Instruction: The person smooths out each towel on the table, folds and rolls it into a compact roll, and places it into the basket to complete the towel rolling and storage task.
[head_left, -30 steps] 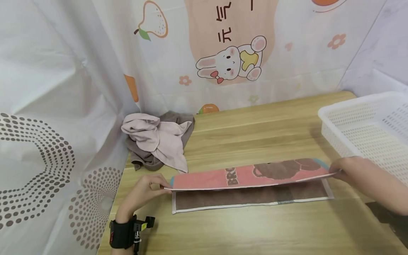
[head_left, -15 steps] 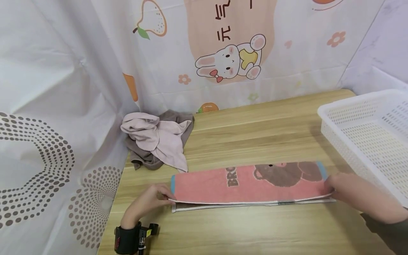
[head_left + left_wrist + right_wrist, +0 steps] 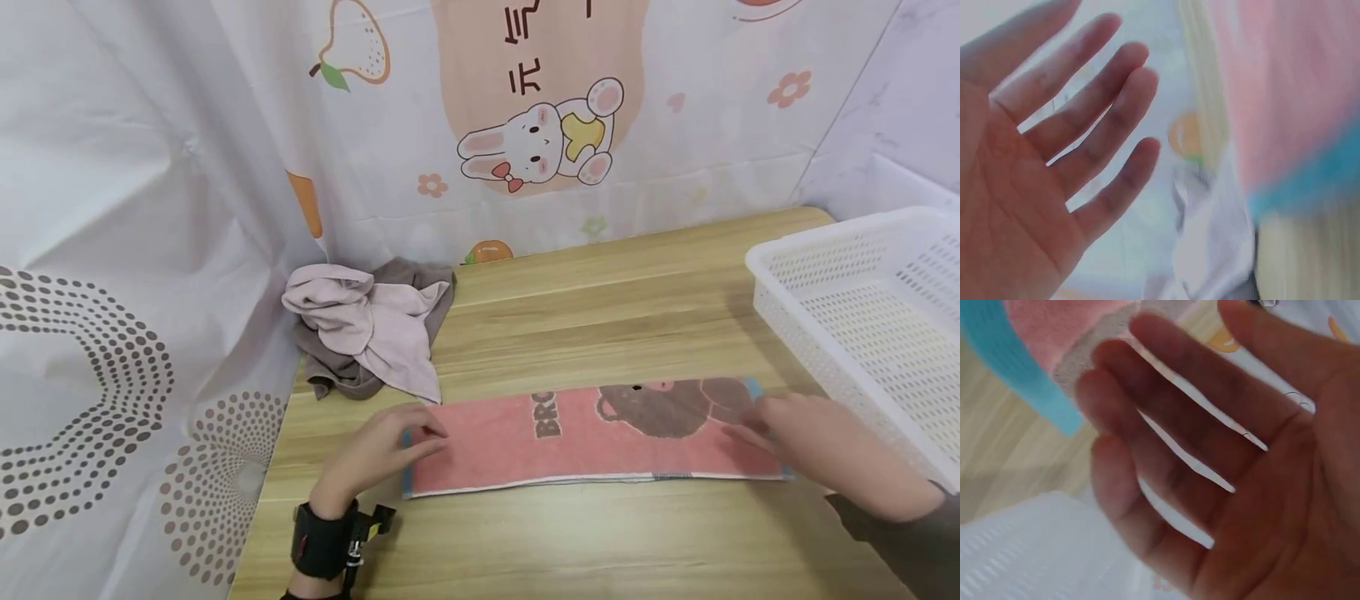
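Note:
A pink towel (image 3: 495,446) with a brown bear, partly visible lettering and blue end bands lies folded in a long strip on the table. Over its left end is my left hand (image 3: 382,450), fingers loosely extended and holding nothing. My right hand (image 3: 802,433) is at the towel's right end. In the left wrist view the left hand (image 3: 1054,150) shows spread fingers, with the pink towel (image 3: 1285,81) beyond. The right wrist view has the right hand (image 3: 1229,444) with relaxed, parted fingers and a bare palm, near the towel's blue band (image 3: 1016,369).
A crumpled pale pink cloth (image 3: 390,333) lies on a grey-brown cloth (image 3: 341,375) at the table's back left. On the right stands a white perforated plastic basket (image 3: 817,333). A printed curtain (image 3: 697,158) hangs behind the wooden table (image 3: 600,550).
Both hands brought the towel's raised near edge down onto its lower layer, closing the gap. They have since let go of the edge, and the fingers have opened over the towel's ends.

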`<action>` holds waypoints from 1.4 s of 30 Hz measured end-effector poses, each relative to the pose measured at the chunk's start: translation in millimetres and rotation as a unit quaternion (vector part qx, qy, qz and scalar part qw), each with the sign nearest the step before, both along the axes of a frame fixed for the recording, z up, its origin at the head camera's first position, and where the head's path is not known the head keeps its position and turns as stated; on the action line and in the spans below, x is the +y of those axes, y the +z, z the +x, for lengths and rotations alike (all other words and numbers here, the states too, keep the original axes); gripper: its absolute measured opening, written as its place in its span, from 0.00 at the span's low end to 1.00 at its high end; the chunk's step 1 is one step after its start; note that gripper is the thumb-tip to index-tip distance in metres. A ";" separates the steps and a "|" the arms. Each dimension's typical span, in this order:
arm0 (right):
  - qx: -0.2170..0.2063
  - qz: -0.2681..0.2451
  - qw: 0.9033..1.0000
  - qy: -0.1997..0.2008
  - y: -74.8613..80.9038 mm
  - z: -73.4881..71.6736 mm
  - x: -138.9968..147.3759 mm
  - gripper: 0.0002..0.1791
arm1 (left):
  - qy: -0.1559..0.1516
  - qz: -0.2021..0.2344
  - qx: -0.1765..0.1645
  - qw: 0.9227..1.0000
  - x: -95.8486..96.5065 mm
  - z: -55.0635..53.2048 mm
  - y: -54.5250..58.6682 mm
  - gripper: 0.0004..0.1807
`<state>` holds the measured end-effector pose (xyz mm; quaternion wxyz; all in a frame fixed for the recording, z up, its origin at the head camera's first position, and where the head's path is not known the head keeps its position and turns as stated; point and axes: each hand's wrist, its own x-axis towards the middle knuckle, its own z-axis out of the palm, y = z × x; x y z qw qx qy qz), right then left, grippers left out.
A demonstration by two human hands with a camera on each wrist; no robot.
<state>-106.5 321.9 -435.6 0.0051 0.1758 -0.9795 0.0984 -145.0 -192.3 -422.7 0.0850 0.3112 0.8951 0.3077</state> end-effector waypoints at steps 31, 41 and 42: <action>-0.057 -0.060 0.989 -0.121 -33.7 -3.1 13.9 0.21 | -0.149 -0.146 0.126 0.970 99.9 -8.2 -45.5 0.30; 0.033 -0.178 0.970 -0.160 -31.1 -5.6 11.6 0.14 | -0.171 -0.177 0.105 0.963 112.4 -9.7 -47.6 0.32; 0.050 -0.181 0.968 -0.165 -30.3 -5.5 10.6 0.14 | -0.172 -0.178 0.107 0.963 113.6 -9.7 -47.9 0.33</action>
